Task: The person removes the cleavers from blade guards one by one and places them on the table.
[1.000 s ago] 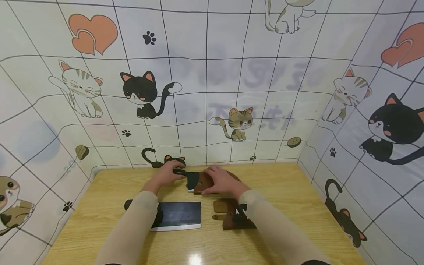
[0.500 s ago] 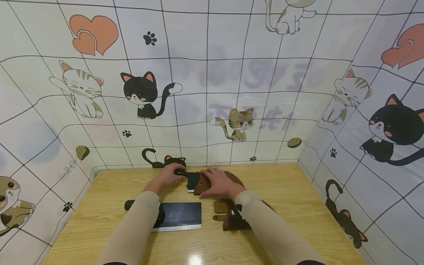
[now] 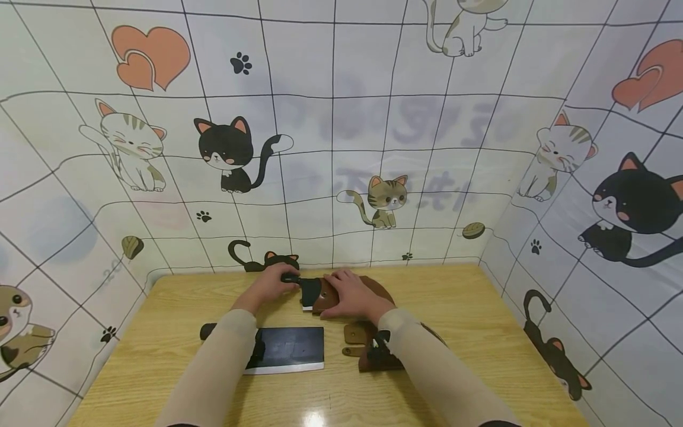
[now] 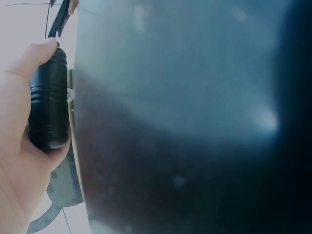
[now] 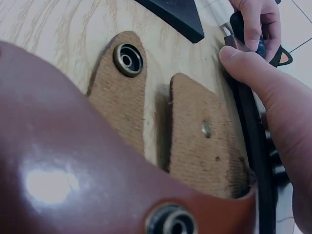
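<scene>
My left hand (image 3: 269, 286) holds the black handle (image 3: 290, 277) of a cleaver near the table's back edge. In the left wrist view, the fingers wrap round that ribbed handle (image 4: 48, 102). The cleaver's dark blade (image 3: 310, 290) runs into a brown leather sheath (image 3: 327, 295), with only the part by the handle showing. My right hand (image 3: 353, 296) grips the sheath, fingers over its far side and thumb along the near side. The right wrist view has the thumb of the right hand (image 5: 263, 73) against the sheath's dark edge, close to the left hand.
A second, wider cleaver (image 3: 290, 347) lies flat in front, its pale edge towards me, partly under my left forearm. Right of it lies another brown sheath (image 3: 368, 362); its snap strap (image 5: 119, 83) shows up close. Patterned sheeting (image 3: 363, 124) rises behind the table.
From one second to half a second ago, both hands shift very slightly, the right sleeve moving a little left and uncovering more near the second sheath. Since then nothing visibly moves.
</scene>
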Demonstrator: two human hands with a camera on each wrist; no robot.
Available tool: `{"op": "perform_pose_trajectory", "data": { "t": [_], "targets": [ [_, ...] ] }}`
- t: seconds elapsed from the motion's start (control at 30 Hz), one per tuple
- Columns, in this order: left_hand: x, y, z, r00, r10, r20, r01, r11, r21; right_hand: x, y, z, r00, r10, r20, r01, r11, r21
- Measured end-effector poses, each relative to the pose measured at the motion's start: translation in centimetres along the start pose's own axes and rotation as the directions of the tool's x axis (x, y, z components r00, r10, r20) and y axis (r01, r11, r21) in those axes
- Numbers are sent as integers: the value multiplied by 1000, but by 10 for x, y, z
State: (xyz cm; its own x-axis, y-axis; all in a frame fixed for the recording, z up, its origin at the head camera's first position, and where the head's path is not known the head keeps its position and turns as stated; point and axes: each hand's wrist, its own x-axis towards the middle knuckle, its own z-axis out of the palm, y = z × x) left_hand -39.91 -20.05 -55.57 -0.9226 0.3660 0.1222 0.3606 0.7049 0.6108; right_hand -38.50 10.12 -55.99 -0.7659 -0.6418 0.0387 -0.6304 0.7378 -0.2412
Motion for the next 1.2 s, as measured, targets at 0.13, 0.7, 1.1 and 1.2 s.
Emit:
{"op": "perform_pose_trajectory", "data": {
  "t": [0.13, 0.7, 1.1, 1.2],
  "targets": [
    [2, -4, 1, 1000, 5, -30, -5, 1000, 5, -3, 0, -4, 1000, 0, -18, 0, 1000, -9],
    [-3, 16, -8, 986, 95, -137, -89, 995, 45, -16, -5, -21, 990, -71, -118, 57, 992, -115],
    [-10, 25, -14, 987, 85, -138, -77, 995, 62, -22, -11, -28, 985, -85, -148, 56, 981, -186],
    [-11, 27, -15, 988, 76, -138, -68, 996, 57, -23, -12, -30, 985, -83, -149, 53, 980, -194]
  ]
}}
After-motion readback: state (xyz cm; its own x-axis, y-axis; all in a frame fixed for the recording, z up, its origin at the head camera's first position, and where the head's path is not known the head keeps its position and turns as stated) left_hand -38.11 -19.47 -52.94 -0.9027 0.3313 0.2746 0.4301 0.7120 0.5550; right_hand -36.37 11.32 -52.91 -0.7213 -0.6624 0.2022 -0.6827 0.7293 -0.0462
